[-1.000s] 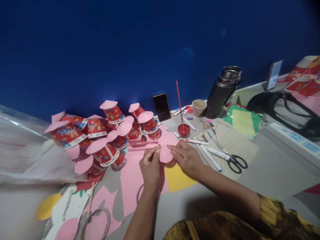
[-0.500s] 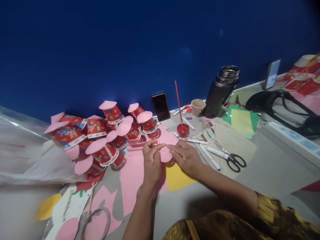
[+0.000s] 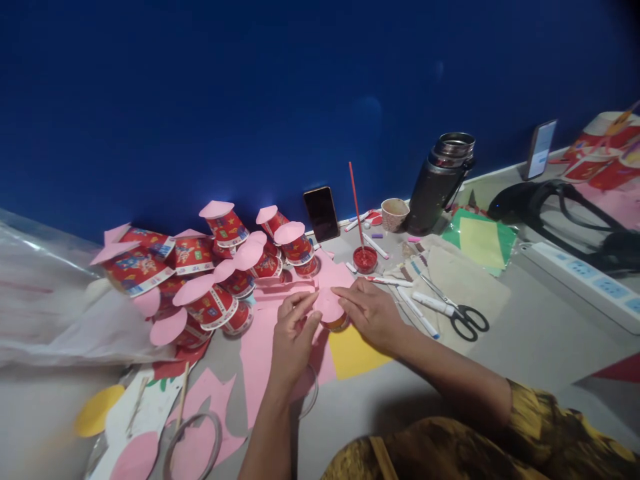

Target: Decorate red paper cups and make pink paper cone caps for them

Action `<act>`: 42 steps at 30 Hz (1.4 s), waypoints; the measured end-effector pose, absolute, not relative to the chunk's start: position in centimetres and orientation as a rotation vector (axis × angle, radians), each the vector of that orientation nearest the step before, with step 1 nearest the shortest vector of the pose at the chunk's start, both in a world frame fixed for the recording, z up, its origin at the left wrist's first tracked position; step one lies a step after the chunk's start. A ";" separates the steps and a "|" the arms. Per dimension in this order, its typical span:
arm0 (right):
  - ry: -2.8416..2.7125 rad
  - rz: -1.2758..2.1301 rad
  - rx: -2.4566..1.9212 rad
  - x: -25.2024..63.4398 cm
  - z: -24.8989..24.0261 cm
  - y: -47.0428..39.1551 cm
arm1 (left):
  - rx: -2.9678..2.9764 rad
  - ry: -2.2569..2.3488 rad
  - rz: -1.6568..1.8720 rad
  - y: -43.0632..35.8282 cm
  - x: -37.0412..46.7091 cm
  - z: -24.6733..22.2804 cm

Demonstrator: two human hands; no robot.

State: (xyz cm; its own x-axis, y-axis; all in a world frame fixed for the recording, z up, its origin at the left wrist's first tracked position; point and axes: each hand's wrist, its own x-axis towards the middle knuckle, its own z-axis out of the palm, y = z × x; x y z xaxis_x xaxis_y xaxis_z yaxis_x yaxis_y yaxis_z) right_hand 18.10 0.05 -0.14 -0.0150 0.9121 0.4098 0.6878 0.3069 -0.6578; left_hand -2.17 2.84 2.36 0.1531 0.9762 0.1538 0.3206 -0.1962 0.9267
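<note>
A shallow pink paper cone [image 3: 329,305] sits like a roof on an upturned paper cup [image 3: 339,325], whose lower rim shows beneath it. My left hand [image 3: 294,330] holds the cone's left edge, its thumb below and its forefinger higher up. On the right side, my right hand [image 3: 374,312] grips the edge between bent fingers and thumb. Pink paper [image 3: 257,353] and a yellow sheet [image 3: 357,357] lie under and around the cup. How firmly the fingertips press is hard to make out.
Several red cups with pink roofs [image 3: 207,303] are grouped at left. Behind stand a phone [image 3: 321,213], a red paint pot [image 3: 365,260] with a stick, a paper cup [image 3: 395,215] and a flask [image 3: 440,187]. Scissors [image 3: 465,320], markers [image 3: 420,313], tape rings [image 3: 217,440] and a power strip [image 3: 583,280] lie around.
My left hand has moved from the cone's top, where its fingertips met the right hand's, down and left to the cone's edge. My right hand stays nearly in place.
</note>
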 end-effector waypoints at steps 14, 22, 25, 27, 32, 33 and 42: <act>-1.846 0.338 -1.361 19.0 -0.5 -0.1 | 2.015 1.286 1.042 2.5 -3.4 1.0; -1.742 0.377 -1.341 19.1 -0.4 -0.2 | 2.025 1.275 1.102 2.2 -3.0 1.5; -1.719 0.319 -1.303 19.1 -0.2 -0.3 | 2.059 1.256 1.144 2.0 -3.0 1.7; -1.731 0.278 -1.271 18.9 -0.3 -0.2 | 2.103 1.262 1.163 1.9 -2.9 1.7; -1.748 0.250 -1.259 18.3 -0.7 0.0 | 2.206 1.275 1.207 1.9 -2.5 1.5; -1.750 0.253 -1.259 18.3 -0.7 0.0 | 2.222 1.273 1.214 1.9 -2.5 1.5; -1.706 0.316 -1.296 18.0 -1.2 -0.1 | 2.297 1.246 1.232 2.1 -2.5 1.3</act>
